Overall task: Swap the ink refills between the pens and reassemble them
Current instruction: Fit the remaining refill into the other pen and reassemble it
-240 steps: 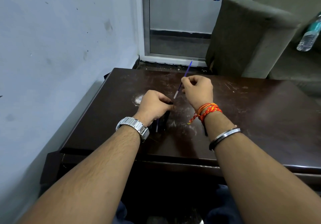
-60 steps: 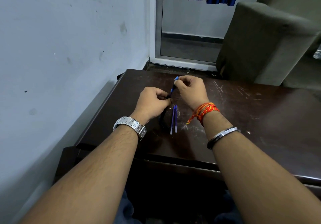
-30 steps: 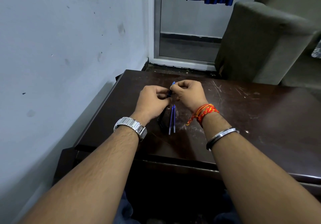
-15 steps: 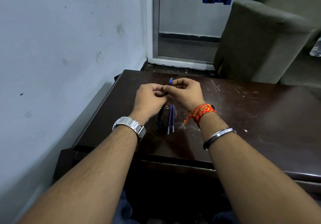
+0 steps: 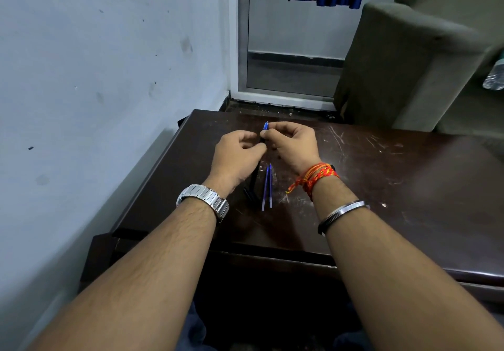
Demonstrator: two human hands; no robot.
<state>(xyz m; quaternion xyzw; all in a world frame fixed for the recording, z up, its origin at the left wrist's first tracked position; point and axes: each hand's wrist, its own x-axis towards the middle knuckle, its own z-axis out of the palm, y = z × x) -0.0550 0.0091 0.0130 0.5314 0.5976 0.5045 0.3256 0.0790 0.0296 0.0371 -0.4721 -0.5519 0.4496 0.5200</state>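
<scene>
Blue-tipped and dark in the barrel, the pen points away from us above the desk, held between both hands: our left hand curls round its lower part, our right hand pinches it just under the tip. Two blue refills lie side by side on the desk between our wrists, a dark pen barrel just left of them.

Left hand, right hand close together, both curled, pinching pen.
</scene>
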